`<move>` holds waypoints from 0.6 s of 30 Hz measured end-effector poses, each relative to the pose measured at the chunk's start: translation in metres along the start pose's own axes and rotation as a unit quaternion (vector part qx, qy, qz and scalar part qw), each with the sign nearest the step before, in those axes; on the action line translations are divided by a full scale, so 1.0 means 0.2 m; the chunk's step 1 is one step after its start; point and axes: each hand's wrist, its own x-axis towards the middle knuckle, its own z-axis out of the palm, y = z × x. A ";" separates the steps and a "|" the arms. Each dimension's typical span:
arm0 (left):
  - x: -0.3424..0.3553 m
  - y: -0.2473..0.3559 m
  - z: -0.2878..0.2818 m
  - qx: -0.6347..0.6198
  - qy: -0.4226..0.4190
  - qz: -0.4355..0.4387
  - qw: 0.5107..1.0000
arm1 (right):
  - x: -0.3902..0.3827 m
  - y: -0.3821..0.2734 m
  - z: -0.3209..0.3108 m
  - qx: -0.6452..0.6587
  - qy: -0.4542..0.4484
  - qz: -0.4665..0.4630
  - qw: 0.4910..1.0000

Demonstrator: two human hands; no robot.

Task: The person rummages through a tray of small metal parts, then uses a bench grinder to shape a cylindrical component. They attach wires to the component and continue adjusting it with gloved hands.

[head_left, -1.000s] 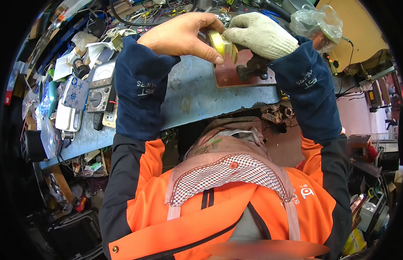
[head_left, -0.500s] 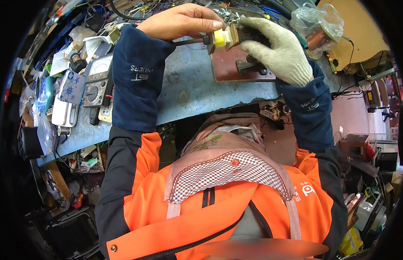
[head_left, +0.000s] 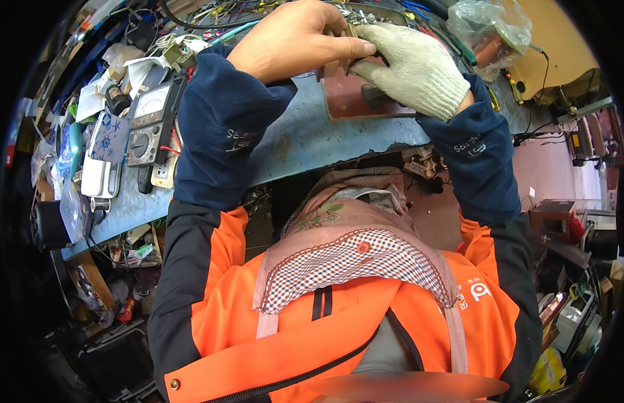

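My bare left hand [head_left: 295,41] is closed at the top of the view, fingers curled over a small coil block [head_left: 330,69] with brownish end plates. Its thumb reaches right, as far as the fingertips of my right hand [head_left: 412,70]. That hand wears a white knitted glove and closes on the block's right side. Most of the block, including the yellow wrap seen earlier, is hidden behind my hands. Below them, a reddish-brown board [head_left: 344,104] lies on the blue bench top [head_left: 285,144]. A dark fixture [head_left: 372,97] stands on the board, partly covered by the glove.
An analogue multimeter [head_left: 145,138] with red leads lies left of my left sleeve, beside a white scale-like device [head_left: 100,176]. A clear plastic bag [head_left: 490,40] sits at the far right. Tools and loose parts crowd the bench's back. The bench's front edge [head_left: 339,166] runs before my apron.
My left hand has moved right and turned over the coil block, hiding its yellow wrap. The gloved hand has shifted slightly left and closed in. A dark rod by my left hand is no longer visible.
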 end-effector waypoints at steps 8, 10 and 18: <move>0.06 -0.21 -0.01 0.035 -0.001 0.085 0.996 | 0.04 0.00 -0.03 0.013 -0.031 -0.023 0.999; 0.07 -0.20 0.00 0.027 -0.005 0.080 0.996 | 0.03 0.02 -0.02 0.008 -0.036 -0.021 0.999; 0.06 -0.20 -0.09 0.060 -0.063 0.110 0.990 | 0.04 0.01 -0.02 0.022 -0.029 -0.027 0.999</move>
